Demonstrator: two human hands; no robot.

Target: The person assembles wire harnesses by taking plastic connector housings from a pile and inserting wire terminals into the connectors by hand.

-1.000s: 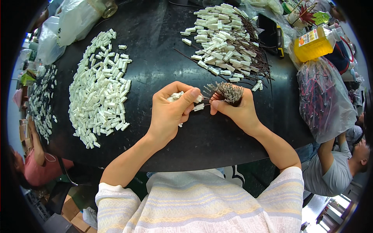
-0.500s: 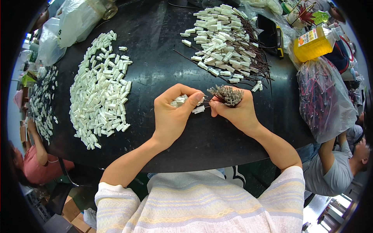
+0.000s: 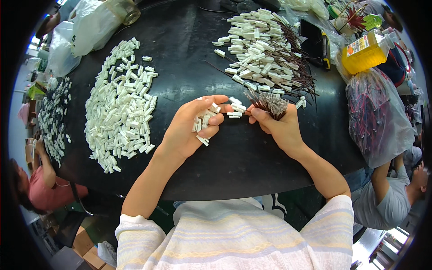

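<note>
- The left hand [image 3: 191,130] is cupped around a handful of white plugs [image 3: 203,120], thumb and forefinger pinching one at the front, its long axis aimed right, toward the other hand.
- The right hand [image 3: 279,128] is clamped on a wire bundle [image 3: 270,103]; the wires stand fanned up and away from the fist, their metal tips pointing left and forward.
- The two hands are close together, fingertips almost meeting, a few loose plugs on the table [image 3: 243,166] between them.
- Judged step: fitting a wire tip into a plug. That calls for lining the plug's open end with a single tip.
- Left of the left hand lies a heap of empty plugs [image 3: 121,103]; beyond the right hand, a pile of wired plugs [image 3: 265,49].
</note>
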